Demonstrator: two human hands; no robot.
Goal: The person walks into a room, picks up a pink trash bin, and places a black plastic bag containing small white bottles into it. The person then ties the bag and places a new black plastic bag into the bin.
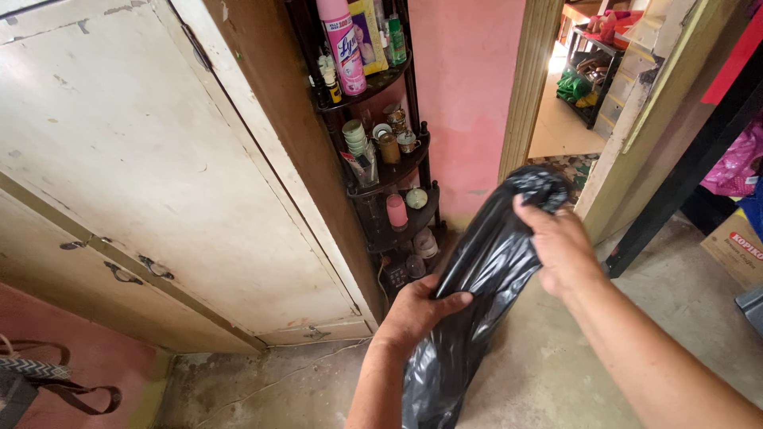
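Pink walls and a bare grey floor [556,373] are filling this small room, w/ an open doorway [556,95] letting in light at the back. Both hands are holding a black plastic bag [477,278] up in the air, over the middle of the floor, not touching it. Left hand [417,310] is gripping the bag's middle, fingers closing round it w/ the thumb lying across the front. Right hand [560,246] is pinching the bunched top end of the bag, closing tight on it. Bag is hanging long and shiny, bottom end dropping out of view at the lower edge.

Just behind the bag, a dark corner shelf [389,171] is standing by the wall, holding a pink spray can [343,44], small bottles & cups. A big worn white cupboard [151,159] is leaning beside it, at the floor's left edge. A striped bag w/ dark straps [36,381] is lying near the front left corner. A cardboard box [735,246] is sitting at the floor's right edge.
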